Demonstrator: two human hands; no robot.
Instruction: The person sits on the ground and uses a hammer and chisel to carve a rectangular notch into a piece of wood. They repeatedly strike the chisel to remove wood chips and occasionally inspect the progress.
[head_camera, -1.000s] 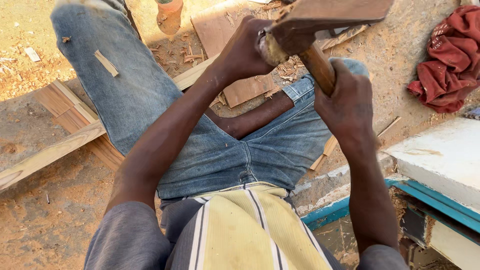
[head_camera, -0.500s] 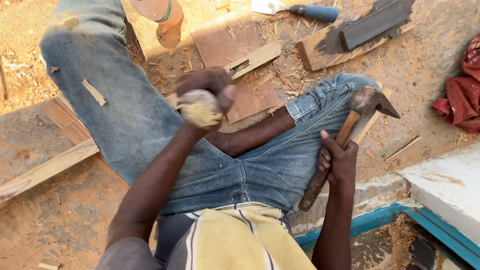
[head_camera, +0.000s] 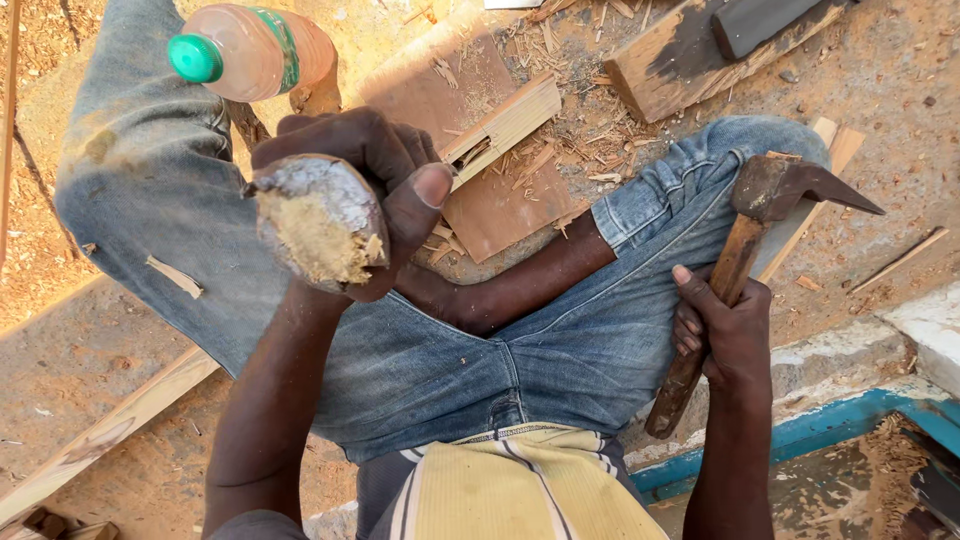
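Note:
My left hand (head_camera: 375, 175) grips a thick wooden handle (head_camera: 318, 222) whose frayed, splintered butt end points up at the camera; what lies below the hand is hidden. My right hand (head_camera: 725, 325) holds a rusty claw hammer (head_camera: 745, 255) by its wooden shaft, resting on my right thigh with the head up and to the right. I sit in blue jeans (head_camera: 520, 350), knees apart. Between my legs on the sandy ground lies a reddish flat board (head_camera: 480, 170) with a pale wooden strip (head_camera: 505, 125) on it.
A plastic bottle (head_camera: 250, 50) with a green cap lies near my left knee. A wood block (head_camera: 690, 55) with a dark tool on it sits top right. Wood chips cover the ground. A long plank (head_camera: 110, 430) runs at lower left; a blue-edged step (head_camera: 800, 435) at right.
The view has moved closer. My left hand with the wooden handle has risen toward the camera. The hammer stays in my right hand on the thigh. The bottle has come into view.

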